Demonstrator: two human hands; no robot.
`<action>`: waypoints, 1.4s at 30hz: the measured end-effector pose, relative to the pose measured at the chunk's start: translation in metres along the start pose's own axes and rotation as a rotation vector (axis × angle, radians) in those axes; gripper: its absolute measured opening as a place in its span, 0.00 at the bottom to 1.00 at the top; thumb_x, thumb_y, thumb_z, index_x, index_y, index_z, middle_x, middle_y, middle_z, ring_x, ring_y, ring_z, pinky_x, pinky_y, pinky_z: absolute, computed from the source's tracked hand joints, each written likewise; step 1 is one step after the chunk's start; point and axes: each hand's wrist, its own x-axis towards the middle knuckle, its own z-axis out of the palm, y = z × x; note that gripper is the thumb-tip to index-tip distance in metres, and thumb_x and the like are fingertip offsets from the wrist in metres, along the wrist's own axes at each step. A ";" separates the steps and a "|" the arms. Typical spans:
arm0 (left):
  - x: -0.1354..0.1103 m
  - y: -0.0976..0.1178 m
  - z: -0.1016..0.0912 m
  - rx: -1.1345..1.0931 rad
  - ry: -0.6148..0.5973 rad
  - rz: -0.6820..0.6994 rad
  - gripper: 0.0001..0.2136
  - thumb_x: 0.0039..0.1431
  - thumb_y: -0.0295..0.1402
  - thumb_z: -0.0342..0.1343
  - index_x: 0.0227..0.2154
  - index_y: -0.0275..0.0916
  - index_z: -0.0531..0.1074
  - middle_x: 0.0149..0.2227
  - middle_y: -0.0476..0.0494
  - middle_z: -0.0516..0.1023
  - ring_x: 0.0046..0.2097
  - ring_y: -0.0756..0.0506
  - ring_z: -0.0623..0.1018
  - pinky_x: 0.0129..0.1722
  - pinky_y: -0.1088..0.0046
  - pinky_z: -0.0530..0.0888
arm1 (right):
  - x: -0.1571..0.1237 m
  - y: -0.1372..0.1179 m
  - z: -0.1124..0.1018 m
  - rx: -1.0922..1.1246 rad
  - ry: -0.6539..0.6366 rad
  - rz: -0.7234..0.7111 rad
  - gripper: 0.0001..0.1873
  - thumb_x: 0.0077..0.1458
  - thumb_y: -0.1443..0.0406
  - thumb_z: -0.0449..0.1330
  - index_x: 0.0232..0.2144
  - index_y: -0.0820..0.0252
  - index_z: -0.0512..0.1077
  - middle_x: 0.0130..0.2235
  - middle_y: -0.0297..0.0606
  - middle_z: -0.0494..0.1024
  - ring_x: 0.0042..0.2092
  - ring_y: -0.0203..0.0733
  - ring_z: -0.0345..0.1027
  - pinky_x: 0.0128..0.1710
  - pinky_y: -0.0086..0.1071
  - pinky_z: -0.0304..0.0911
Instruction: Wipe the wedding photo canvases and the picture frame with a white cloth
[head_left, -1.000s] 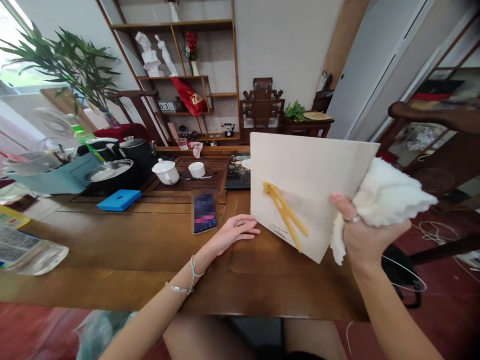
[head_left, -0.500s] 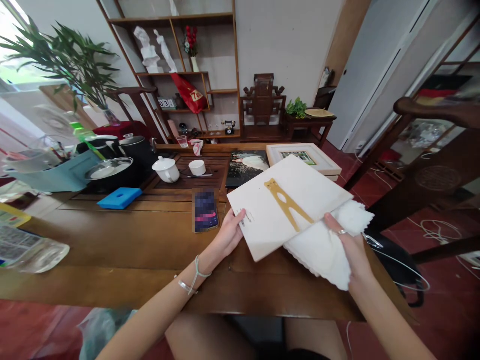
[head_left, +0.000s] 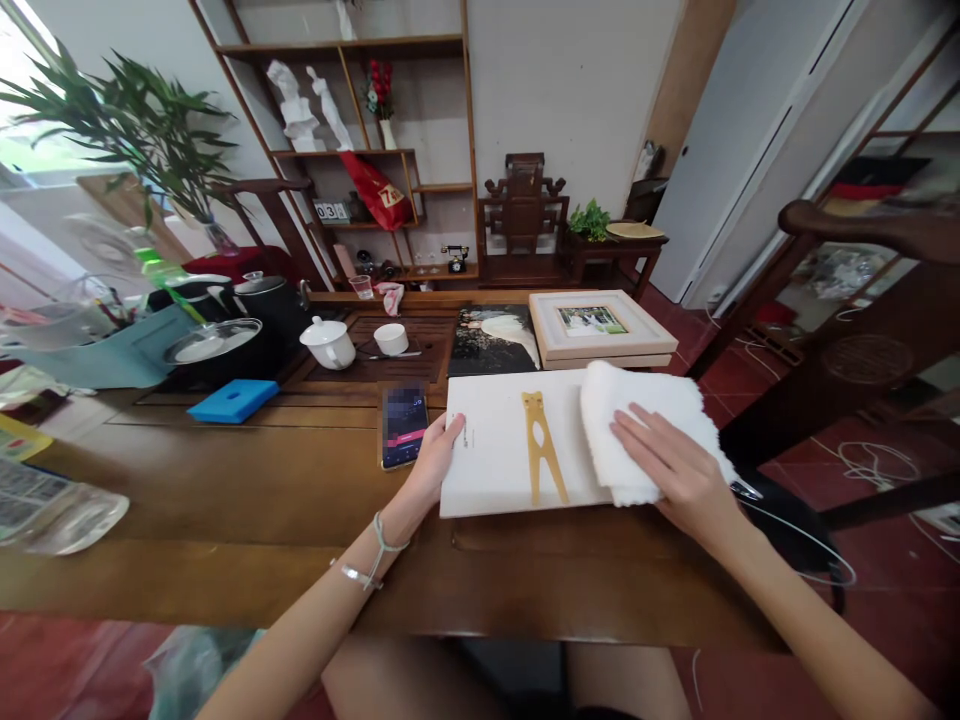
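In the head view, your left grip point(head_left: 435, 460) clasps a white panel point(head_left: 499, 462), yellow stand point(head_left: 535, 412) uppermost, at the near side of the desk point(head_left: 315, 480); your right grip point(head_left: 681, 472), fingers extended and unclenched, lies flat on a white cloth point(head_left: 667, 397) covering the panel's right end.

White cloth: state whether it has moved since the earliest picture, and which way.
Yes: leftward, nearer the phone. The white cloth now lies on the white panel, under the right hand.
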 end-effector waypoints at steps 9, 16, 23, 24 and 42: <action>0.003 -0.004 0.001 0.044 -0.026 -0.009 0.23 0.38 0.49 0.70 0.32 0.36 0.73 0.26 0.48 0.78 0.25 0.49 0.74 0.26 0.75 0.69 | 0.000 -0.006 0.028 -0.048 -0.154 0.002 0.47 0.39 0.85 0.47 0.65 0.65 0.58 0.59 0.49 0.71 0.65 0.55 0.55 0.59 0.54 0.62; 0.006 -0.008 0.003 0.066 -0.038 -0.004 0.21 0.42 0.46 0.69 0.35 0.36 0.74 0.29 0.47 0.80 0.28 0.47 0.76 0.28 0.75 0.69 | -0.006 -0.011 0.039 -0.084 -0.195 0.056 0.46 0.40 0.84 0.48 0.64 0.63 0.61 0.59 0.46 0.72 0.64 0.55 0.57 0.58 0.52 0.63; 0.010 -0.009 0.007 0.075 -0.057 -0.027 0.21 0.42 0.46 0.69 0.33 0.35 0.74 0.27 0.47 0.79 0.26 0.48 0.75 0.27 0.75 0.69 | -0.010 -0.009 0.043 -0.111 -0.201 0.045 0.44 0.41 0.85 0.47 0.62 0.65 0.63 0.58 0.47 0.73 0.63 0.56 0.59 0.57 0.53 0.64; 0.011 -0.010 0.008 0.071 -0.066 -0.037 0.21 0.43 0.46 0.69 0.33 0.35 0.74 0.27 0.48 0.79 0.26 0.48 0.75 0.27 0.75 0.69 | -0.011 -0.008 0.043 -0.108 -0.205 0.043 0.44 0.41 0.84 0.47 0.62 0.66 0.64 0.58 0.47 0.73 0.63 0.56 0.60 0.56 0.52 0.65; -0.011 0.007 0.008 0.610 -0.044 0.223 0.30 0.25 0.31 0.77 0.38 0.38 0.76 0.43 0.38 0.80 0.51 0.31 0.75 0.56 0.54 0.67 | -0.017 -0.004 0.048 -0.074 -0.244 0.091 0.43 0.39 0.84 0.49 0.60 0.65 0.66 0.58 0.47 0.72 0.63 0.56 0.59 0.57 0.53 0.63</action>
